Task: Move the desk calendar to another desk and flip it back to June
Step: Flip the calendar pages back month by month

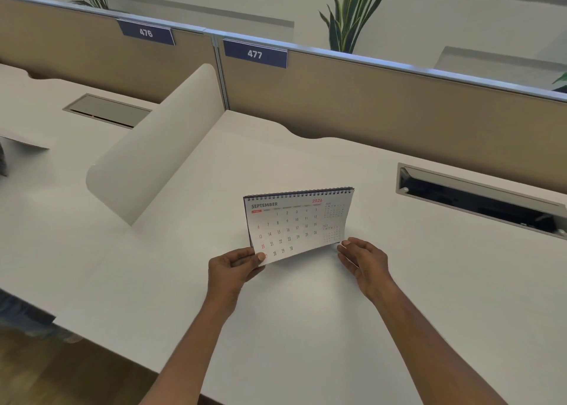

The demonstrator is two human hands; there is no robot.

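White worktop at partition 477 carries the desk calendar, showing September. Left hand pinches the page's lower left corner; right hand, its grip loose, lifts the lower right corner.

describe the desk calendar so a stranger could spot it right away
Find the white desk below the blue 477 sign. The desk calendar stands mid-desk, left of the open cable tray, a hand at each lower corner. Nothing else is spiral-bound, and it shows SEPTEMBER 2026.
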